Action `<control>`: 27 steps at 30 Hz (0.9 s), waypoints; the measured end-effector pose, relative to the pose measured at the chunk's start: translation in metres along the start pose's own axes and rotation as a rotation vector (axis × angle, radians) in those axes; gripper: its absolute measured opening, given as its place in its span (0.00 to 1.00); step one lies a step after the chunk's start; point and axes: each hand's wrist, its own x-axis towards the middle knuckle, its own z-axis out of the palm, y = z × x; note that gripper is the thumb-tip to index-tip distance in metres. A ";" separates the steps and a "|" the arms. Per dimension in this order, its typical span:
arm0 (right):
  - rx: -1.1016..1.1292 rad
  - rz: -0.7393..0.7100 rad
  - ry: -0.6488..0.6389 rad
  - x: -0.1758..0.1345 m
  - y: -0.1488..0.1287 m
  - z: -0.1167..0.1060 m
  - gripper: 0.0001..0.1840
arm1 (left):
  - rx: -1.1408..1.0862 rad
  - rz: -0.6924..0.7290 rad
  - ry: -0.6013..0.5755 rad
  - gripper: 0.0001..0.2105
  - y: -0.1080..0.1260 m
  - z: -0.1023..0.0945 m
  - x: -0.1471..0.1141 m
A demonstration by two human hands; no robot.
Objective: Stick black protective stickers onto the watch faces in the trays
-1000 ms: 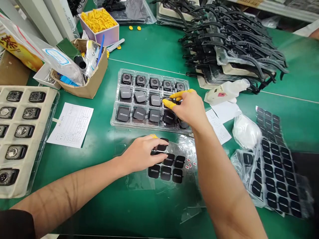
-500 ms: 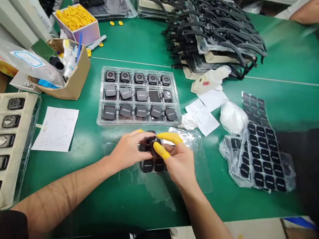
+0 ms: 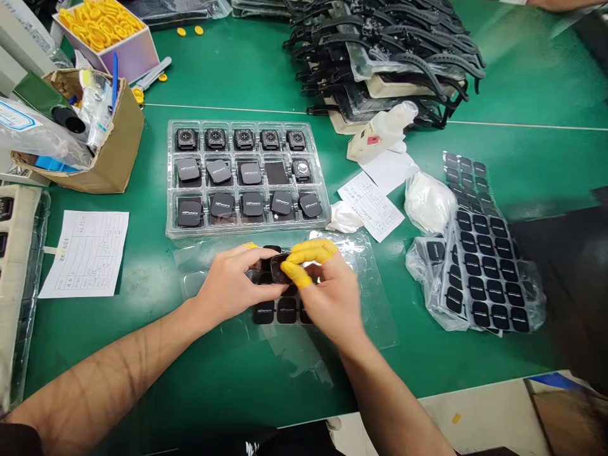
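A dark, square watch body (image 3: pixel 279 270) is up between my two hands. My left hand (image 3: pixel 235 278) grips it from the left with thumb and fingers. From the right, my right hand (image 3: pixel 330 288), with yellow finger cots on its thumb and fingers, pinches at its edge; whether a film or sticker is in that pinch I cannot make out. Beneath both hands lies a sheet of black square stickers (image 3: pixel 287 310) on clear plastic (image 3: pixel 375 304). Beyond them is a clear compartment tray (image 3: pixel 170 183), with watch bodies in its back row and black square pieces over compartments nearer me.
At right are stacked sticker sheets (image 3: pixel 489 272), a white bundle (image 3: pixel 430 201), paper slips (image 3: pixel 370 206) and a white bottle (image 3: pixel 382 133). Strapped watches (image 3: pixel 394 50) pile up behind. A cardboard box (image 3: pixel 111 152), yellow finger cots (image 3: pixel 99 25) and another tray (image 3: pixel 21 285) stand left.
My view has shifted, so most things sit further left. The watch body has been tilted in my hands, and my right fingers have moved to its upper right edge.
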 end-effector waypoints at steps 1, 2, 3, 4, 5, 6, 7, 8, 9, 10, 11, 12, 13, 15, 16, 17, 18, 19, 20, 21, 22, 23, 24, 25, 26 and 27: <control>0.016 0.013 -0.045 0.005 0.001 -0.014 0.18 | -0.009 -0.002 0.002 0.19 0.000 0.000 0.000; 0.034 0.029 -0.090 0.010 0.003 -0.030 0.20 | -0.018 -0.006 0.001 0.18 0.000 -0.001 0.000; -0.004 0.039 -0.129 0.016 0.008 -0.046 0.21 | -0.028 -0.012 -0.004 0.18 0.001 -0.001 0.001; -0.135 0.029 -0.127 0.022 0.014 -0.061 0.21 | -0.036 -0.021 -0.011 0.17 0.001 -0.001 0.001; -0.311 0.010 -0.102 0.029 0.021 -0.072 0.21 | -0.043 -0.029 -0.016 0.17 0.001 -0.001 0.001; -0.456 -0.034 -0.041 0.036 0.028 -0.080 0.24 | -0.048 -0.035 -0.017 0.17 0.001 -0.001 0.001; -0.560 -0.090 0.043 0.043 0.034 -0.083 0.26 | -0.050 -0.037 -0.015 0.18 0.001 -0.002 0.001; -0.606 -0.150 0.127 0.050 0.040 -0.083 0.27 | -0.047 -0.035 -0.015 0.18 0.001 -0.002 0.001; -0.607 -0.208 0.201 0.058 0.044 -0.080 0.26 | -0.039 -0.031 -0.018 0.18 0.001 -0.002 0.001; -0.595 -0.247 0.250 0.065 0.047 -0.075 0.23 | -0.030 -0.026 -0.023 0.17 0.001 -0.002 0.001; -0.593 -0.259 0.275 0.072 0.049 -0.070 0.20 | -0.023 -0.022 -0.030 0.17 0.001 -0.002 0.001; -0.604 -0.250 0.291 0.076 0.048 -0.066 0.17 | -0.019 -0.022 -0.036 0.17 0.001 -0.002 0.001; -0.620 -0.232 0.296 0.079 0.046 -0.063 0.14 | -0.019 -0.022 -0.037 0.16 0.001 -0.002 0.001; -0.617 -0.223 0.315 0.073 0.037 -0.061 0.12 | -0.024 -0.025 -0.029 0.16 0.002 -0.002 0.001; -0.589 -0.243 0.307 0.065 0.030 -0.060 0.11 | -0.026 -0.024 -0.024 0.16 0.002 -0.002 0.001; -0.545 -0.289 0.267 0.055 0.023 -0.058 0.10 | -0.026 -0.019 -0.021 0.16 0.002 -0.002 0.001; -0.493 -0.349 0.187 0.044 0.015 -0.054 0.08 | -0.025 -0.009 -0.018 0.16 0.003 -0.002 0.001; -0.437 -0.413 0.065 0.033 0.009 -0.049 0.05 | -0.021 0.002 -0.018 0.16 0.003 -0.002 0.001; -0.394 -0.486 -0.069 0.024 0.003 -0.043 0.03 | -0.013 0.007 -0.021 0.16 0.003 -0.002 0.001; -0.384 -0.537 -0.164 0.017 0.000 -0.036 0.03 | -0.002 0.007 -0.020 0.17 0.003 -0.001 0.001; -0.390 -0.571 -0.223 0.013 -0.003 -0.029 0.04 | 0.007 0.005 -0.015 0.17 0.003 -0.001 0.001; -0.406 -0.591 -0.249 0.011 -0.004 -0.023 0.05 | 0.014 0.001 -0.006 0.17 0.003 -0.001 0.001; -0.423 -0.598 -0.253 0.012 -0.004 -0.020 0.05 | 0.021 -0.004 0.009 0.18 0.003 -0.001 0.001; -0.425 -0.603 -0.259 0.014 -0.003 -0.018 0.05 | 0.029 -0.005 0.016 0.18 0.002 -0.001 0.001; -0.408 -0.605 -0.287 0.017 -0.001 -0.017 0.05 | 0.036 0.002 0.015 0.18 0.002 -0.001 0.001; -0.374 -0.610 -0.315 0.020 0.001 -0.018 0.05 | 0.044 0.014 0.007 0.18 0.002 -0.001 0.001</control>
